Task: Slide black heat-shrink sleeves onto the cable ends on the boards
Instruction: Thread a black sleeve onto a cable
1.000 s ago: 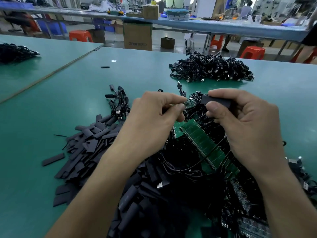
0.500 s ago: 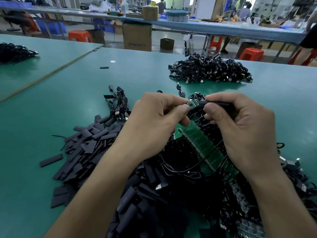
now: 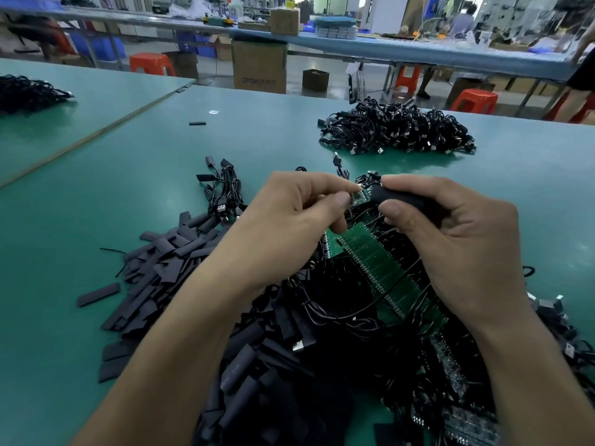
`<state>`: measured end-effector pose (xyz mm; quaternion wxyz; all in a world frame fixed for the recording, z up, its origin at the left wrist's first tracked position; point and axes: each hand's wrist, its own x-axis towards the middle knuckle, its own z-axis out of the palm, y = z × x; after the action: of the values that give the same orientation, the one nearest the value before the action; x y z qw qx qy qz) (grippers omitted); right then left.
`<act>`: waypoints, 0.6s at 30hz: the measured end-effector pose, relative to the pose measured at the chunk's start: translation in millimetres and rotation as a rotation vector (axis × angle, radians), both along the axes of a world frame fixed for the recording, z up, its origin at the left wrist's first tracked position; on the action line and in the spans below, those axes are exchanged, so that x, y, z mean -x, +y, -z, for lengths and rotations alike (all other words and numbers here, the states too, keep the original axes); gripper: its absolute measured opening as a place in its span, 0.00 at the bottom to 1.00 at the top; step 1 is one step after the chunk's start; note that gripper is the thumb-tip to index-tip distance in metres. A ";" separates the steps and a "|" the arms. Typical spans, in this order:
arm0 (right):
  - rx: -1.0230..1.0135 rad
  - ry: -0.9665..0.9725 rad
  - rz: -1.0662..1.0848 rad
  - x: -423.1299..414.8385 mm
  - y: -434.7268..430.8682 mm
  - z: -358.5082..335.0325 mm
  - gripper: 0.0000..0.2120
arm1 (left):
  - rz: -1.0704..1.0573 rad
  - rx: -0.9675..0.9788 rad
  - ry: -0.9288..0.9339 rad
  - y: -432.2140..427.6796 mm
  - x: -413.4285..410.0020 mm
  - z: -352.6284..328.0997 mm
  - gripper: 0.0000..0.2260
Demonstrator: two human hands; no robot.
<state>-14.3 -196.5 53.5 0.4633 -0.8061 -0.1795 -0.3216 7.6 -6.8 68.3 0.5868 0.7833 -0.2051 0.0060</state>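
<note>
Since a second ago my hands have closed the gap: the black sleeve (image 3: 399, 196) in my right hand (image 3: 460, 246) now meets the small green board (image 3: 361, 197) that my left hand (image 3: 289, 226) pinches between thumb and forefinger. My right thumb and fingers curl round the sleeve, a matt black tube. Its left end touches the board's edge, but I cannot tell whether it is over it. Both are held above a strip of green boards (image 3: 380, 268) tangled in black wires, mid-table. Flat loose sleeves (image 3: 167, 262) pile on the near left of the green table (image 3: 96, 188). Far right lies a heap of cables (image 3: 396, 130). Beyond the table, a cardboard box (image 3: 259, 67) hides its contents, and its printed lettering is too blurred to read.
</note>
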 end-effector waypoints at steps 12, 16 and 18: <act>-0.105 0.113 -0.275 -2.7 2.0 3.6 0.10 | 0.102 0.066 0.122 1.4 1.1 -1.1 0.04; -0.125 0.115 -0.236 -1.4 0.6 3.0 0.08 | 0.018 0.038 0.042 0.2 2.5 -1.4 0.02; -0.128 0.119 -0.213 -0.9 1.3 3.5 0.08 | -0.061 0.006 -0.012 -0.6 3.0 -1.0 0.02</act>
<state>-13.5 -195.2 50.0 0.5552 -0.7687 -0.2156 -0.2331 4.6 -7.4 69.4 0.5874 0.7875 -0.1844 0.0292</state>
